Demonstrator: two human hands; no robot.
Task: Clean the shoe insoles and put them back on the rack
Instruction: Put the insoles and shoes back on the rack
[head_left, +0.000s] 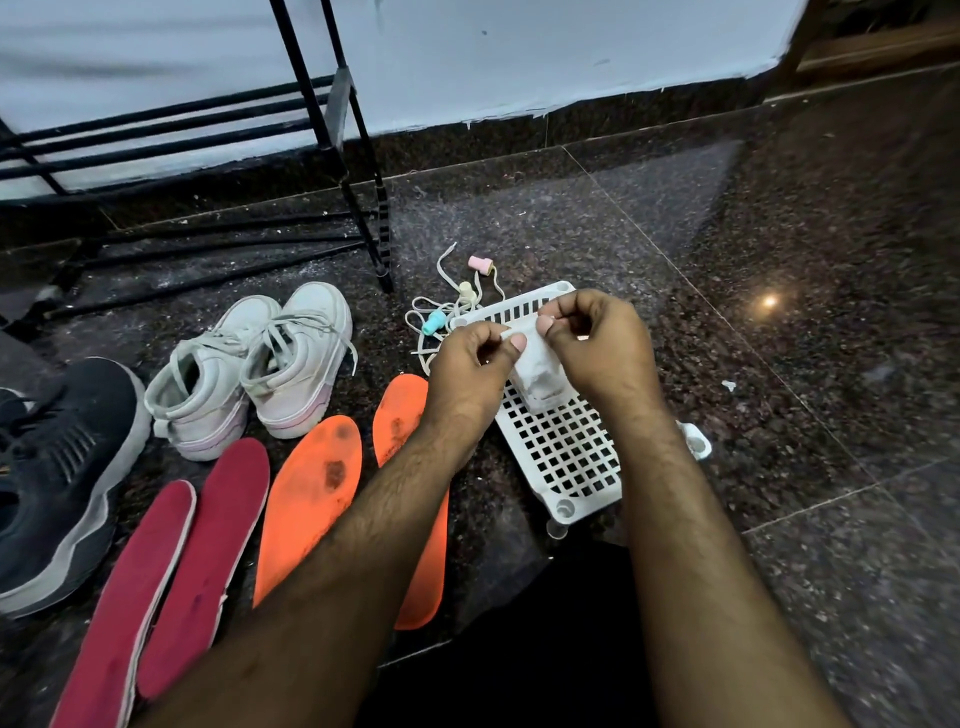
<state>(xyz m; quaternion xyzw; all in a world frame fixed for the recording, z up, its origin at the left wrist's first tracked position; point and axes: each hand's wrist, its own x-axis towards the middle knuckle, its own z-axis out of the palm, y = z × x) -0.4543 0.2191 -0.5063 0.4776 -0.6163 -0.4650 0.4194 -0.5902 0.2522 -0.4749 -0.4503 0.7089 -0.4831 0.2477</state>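
Observation:
Two orange insoles (309, 493) with dark stains lie on the dark granite floor in front of me, the right one partly hidden under my left forearm. Two red insoles (208, 545) lie to their left. My left hand (470, 371) and my right hand (597, 345) both pinch a small white cloth or wipe (537, 379), held between them above a white perforated plastic tray (566, 457). The black metal shoe rack (332, 156) stands at the back left against the wall.
A pair of white sneakers (260, 364) stands behind the insoles, and a dark sneaker (57, 478) sits at the far left. White laces with small pink, cream and teal pieces (457, 301) lie behind the tray. Open floor spreads to the right.

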